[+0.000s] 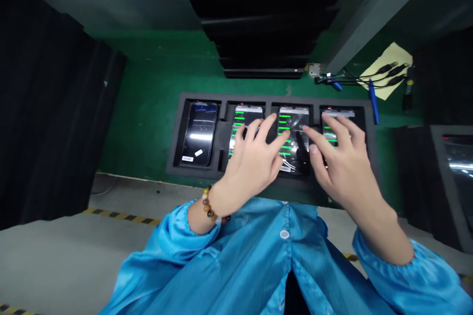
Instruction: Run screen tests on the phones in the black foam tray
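A black foam tray (220,130) holds a row of smartphones in separate compartments. At its left end lies a smartphone (201,133) with a dark screen and small white labels. Green marks line the lit screens of the second smartphone (241,114), the third smartphone (295,142) and the right-end smartphone (328,133). My left hand (254,152), fingers spread, is over the second and third phones. Above the right-end phone is my right hand (342,157), also spread, its index finger reaching to the third screen. Neither hand grips anything; whether the fingertips touch glass I cannot tell.
Stacked black trays (266,24) stand behind on the green table (144,108), with another dark stack (48,98) at left. Cables (391,74), yellow paper (386,89) and a blue pen-like object (374,103) lie back right. Another tray with a phone (460,152) is at right.
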Demonstrator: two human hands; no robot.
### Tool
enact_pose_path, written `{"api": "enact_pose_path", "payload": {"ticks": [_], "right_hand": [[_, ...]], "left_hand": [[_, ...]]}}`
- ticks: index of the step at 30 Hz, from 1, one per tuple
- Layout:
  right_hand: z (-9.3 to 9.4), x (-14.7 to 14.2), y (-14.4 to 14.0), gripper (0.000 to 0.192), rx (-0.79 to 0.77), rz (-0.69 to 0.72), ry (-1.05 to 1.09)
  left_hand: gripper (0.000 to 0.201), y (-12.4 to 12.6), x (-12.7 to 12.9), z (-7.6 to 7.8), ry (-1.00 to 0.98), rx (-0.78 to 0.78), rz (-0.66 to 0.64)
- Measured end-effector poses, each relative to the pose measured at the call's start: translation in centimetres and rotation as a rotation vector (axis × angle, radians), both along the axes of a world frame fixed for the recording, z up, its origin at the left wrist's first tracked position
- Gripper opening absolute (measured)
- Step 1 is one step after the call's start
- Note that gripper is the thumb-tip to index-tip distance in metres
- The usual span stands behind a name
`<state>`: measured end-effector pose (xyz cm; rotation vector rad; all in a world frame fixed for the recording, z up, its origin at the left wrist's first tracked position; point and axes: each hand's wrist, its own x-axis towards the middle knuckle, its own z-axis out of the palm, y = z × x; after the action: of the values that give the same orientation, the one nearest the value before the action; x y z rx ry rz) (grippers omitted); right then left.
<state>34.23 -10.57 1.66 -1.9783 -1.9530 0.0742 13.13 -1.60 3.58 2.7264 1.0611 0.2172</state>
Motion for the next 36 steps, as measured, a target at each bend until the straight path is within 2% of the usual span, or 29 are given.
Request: {"api": "enact_pose_path", "payload": {"ticks": [3, 5, 9, 12, 22, 25, 29, 33, 36], "right_hand": [[0.5, -0.8, -1.9, 0.044, -0.069, 0.054, -0.063], [0.2, -1.2, -2.0, 0.044, -0.093, 0.061, -0.1], [-0.5, -1.1, -0.3, 0.045, -0.081, 0.026, -0.137], [-0.6, -0.8, 1.0, 0.044, -0.066, 0.014, -0.144], [-1.2, -0.3, 2.8, 0.041, -0.016, 0.021, -0.106], [-0.9, 1.0, 1.8, 0.044, 0.026, 0.04, -0.034], [-0.8, 3.7, -2.3, 0.049, 0.155, -0.021, 0.136], [-1.9, 4.7, -6.9, 0.049, 0.196, -0.126, 0.216], [-2.4, 4.3, -8.1, 0.049, 0.175, -0.145, 0.213]], "left_hand": [[0.05, -1.0, -0.5, 0.3, 0.05, -0.036, -0.022], [0.051, -1.0, 0.0, -0.2, 0.07, -0.036, -0.021], [0.053, 0.2, 1.5, -1.3, 0.061, 0.012, 0.005], [0.052, 0.9, 2.4, -1.5, 0.048, 0.031, 0.037], [0.05, 2.3, 2.8, -2.1, -0.019, 0.031, 0.037], [0.05, 2.9, 1.2, -1.9, -0.124, 0.04, 0.019], [0.045, 3.1, -3.6, -1.7, -0.28, 0.054, 0.02], [0.039, 2.3, -7.9, -2.6, -0.378, 0.107, 0.046], [0.035, 1.8, -9.0, -3.3, -0.421, 0.157, 0.037]]}}
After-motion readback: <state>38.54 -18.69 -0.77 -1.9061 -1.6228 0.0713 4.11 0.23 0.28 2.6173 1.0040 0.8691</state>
